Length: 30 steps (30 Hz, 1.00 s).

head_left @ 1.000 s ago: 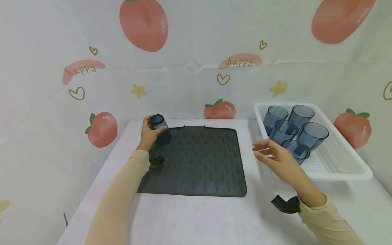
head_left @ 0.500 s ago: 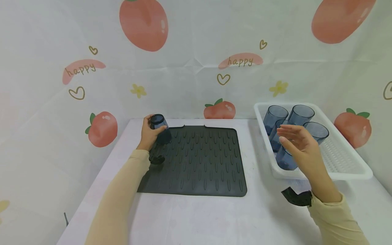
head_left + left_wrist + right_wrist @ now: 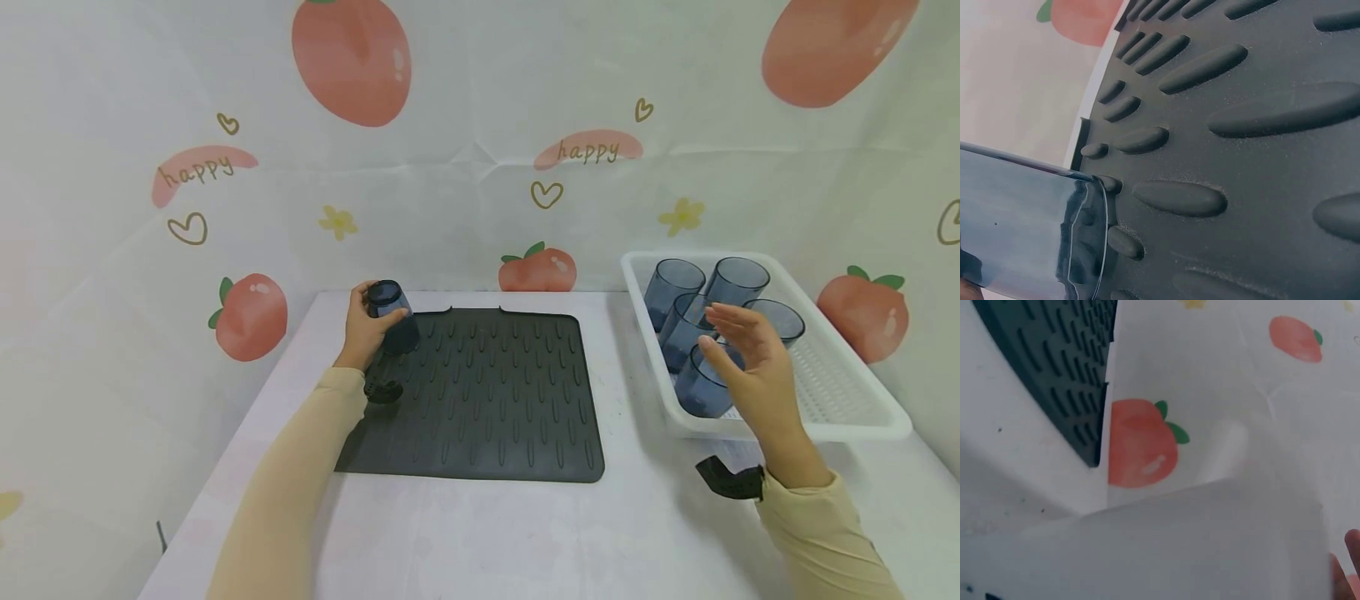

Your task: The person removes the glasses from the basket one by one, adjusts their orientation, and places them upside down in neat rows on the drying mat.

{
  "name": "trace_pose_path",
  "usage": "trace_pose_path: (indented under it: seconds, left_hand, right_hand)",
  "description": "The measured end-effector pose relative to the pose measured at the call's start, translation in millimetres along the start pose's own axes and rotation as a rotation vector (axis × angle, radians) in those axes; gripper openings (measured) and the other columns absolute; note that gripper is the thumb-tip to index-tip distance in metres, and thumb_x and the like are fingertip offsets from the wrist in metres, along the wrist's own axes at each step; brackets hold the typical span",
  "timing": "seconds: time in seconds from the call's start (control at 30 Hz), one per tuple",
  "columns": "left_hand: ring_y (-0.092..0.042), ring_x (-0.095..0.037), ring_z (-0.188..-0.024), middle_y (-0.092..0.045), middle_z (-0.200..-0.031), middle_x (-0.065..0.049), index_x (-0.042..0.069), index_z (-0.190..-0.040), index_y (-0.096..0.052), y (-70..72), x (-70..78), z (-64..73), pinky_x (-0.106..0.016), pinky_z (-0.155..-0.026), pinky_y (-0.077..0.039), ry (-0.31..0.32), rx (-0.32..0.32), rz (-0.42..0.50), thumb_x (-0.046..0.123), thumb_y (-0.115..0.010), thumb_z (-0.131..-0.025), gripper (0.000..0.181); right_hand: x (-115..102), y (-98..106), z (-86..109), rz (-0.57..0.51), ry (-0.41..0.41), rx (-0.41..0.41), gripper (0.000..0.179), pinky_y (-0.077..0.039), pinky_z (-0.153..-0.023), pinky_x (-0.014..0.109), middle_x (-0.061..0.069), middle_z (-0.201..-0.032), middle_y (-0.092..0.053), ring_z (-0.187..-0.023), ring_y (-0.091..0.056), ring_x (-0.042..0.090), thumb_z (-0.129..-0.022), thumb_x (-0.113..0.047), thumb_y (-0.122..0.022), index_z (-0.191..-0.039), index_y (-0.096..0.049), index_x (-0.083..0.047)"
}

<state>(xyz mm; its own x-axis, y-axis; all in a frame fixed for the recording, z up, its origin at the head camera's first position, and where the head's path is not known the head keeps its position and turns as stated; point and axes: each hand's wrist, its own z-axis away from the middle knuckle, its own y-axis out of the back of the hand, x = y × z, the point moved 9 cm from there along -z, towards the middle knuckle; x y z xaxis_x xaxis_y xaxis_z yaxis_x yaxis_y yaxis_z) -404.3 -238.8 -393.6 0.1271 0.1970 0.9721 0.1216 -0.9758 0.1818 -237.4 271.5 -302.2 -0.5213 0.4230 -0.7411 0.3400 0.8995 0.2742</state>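
At the far left corner of the black ridged mat (image 3: 480,400), my left hand (image 3: 365,329) grips a blue-tinted drinking glass (image 3: 403,333) that stands upside down. In the left wrist view the rim of this glass (image 3: 1016,219) meets the mat's surface. My right hand (image 3: 761,375) is over the white basket (image 3: 847,358), beside the front blue glass (image 3: 701,387). Its thumb and fingers are apart, with nothing gripped between them. Whether a finger touches that glass cannot be made out. Fingertips (image 3: 1344,575) show at the edge of the right wrist view.
Several more blue glasses (image 3: 675,287) stand mouth up in the left part of the basket. A pale table (image 3: 480,533) lies under the mat and basket. Behind rises a white cloth backdrop (image 3: 450,192) printed with peaches.
My right hand has moved right, from the basket's left side to over the front glass, and settled slightly further right. The left hand and its glass have stayed in place.
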Motion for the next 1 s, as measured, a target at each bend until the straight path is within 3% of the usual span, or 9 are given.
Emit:
trace_pose_path:
  seconds: [0.23, 0.57, 0.8, 0.9, 1.0]
  left_hand:
    - [-0.041, -0.034, -0.133, -0.036, -0.144, -0.021, 0.009, -0.148, -0.023, 0.0, 1.4, 0.8, -0.049, -0.109, -0.038, 0.010, 0.004, 0.008, 0.006, -0.071, -0.087, 0.078]
    - [-0.044, -0.033, -0.129, -0.038, -0.141, -0.019, 0.011, -0.147, -0.024, 0.6, -4.4, -2.8, -0.049, -0.106, -0.040, -0.026, 0.014, -0.017, 0.011, -0.072, -0.087, 0.077]
    - [-0.041, -0.035, -0.132, -0.036, -0.143, -0.022, 0.008, -0.148, -0.022, -1.1, 9.4, 6.2, -0.049, -0.108, -0.038, -0.004, -0.005, -0.008, 0.007, -0.070, -0.088, 0.077]
    - [-0.040, -0.037, -0.132, -0.035, -0.143, -0.025, 0.005, -0.148, -0.021, -3.0, 18.9, 11.6, -0.050, -0.108, -0.038, -0.012, -0.012, -0.019, 0.004, -0.069, -0.088, 0.076]
    - [-0.040, -0.037, -0.133, -0.035, -0.143, -0.025, 0.004, -0.148, -0.020, -3.5, 20.9, 12.1, -0.050, -0.109, -0.037, -0.015, -0.013, -0.021, 0.004, -0.068, -0.088, 0.076]
  right_hand:
    - [15.0, 4.7, 4.1, 0.079, -0.042, 0.030, 0.044, -0.038, -0.099, 0.006, -0.022, -0.118, -0.056, -0.115, -0.052, -0.006, -0.087, 0.005, -0.066, -0.129, -0.054, 0.002]
    - [29.2, 8.0, 9.9, 0.182, -0.124, -0.030, 0.046, -0.033, -0.099, 0.004, -0.028, -0.120, -0.050, -0.112, -0.045, -0.014, -0.091, -0.009, -0.067, -0.134, -0.051, -0.005]
    - [36.2, 8.5, 11.8, 0.227, -0.152, -0.053, 0.047, -0.030, -0.102, 0.007, -0.030, -0.121, -0.048, -0.111, -0.041, -0.018, -0.091, -0.015, -0.068, -0.134, -0.051, -0.005]
    - [38.6, 9.2, 12.1, 0.245, -0.156, -0.062, 0.047, -0.029, -0.101, 0.007, -0.027, -0.124, -0.050, -0.111, -0.040, -0.020, -0.092, -0.018, -0.068, -0.135, -0.051, -0.007]
    - [41.2, 9.1, 12.4, 0.269, -0.172, -0.078, 0.049, -0.029, -0.106, 0.012, -0.012, -0.132, -0.054, -0.112, -0.039, -0.021, -0.093, -0.021, -0.067, -0.137, -0.050, -0.010]
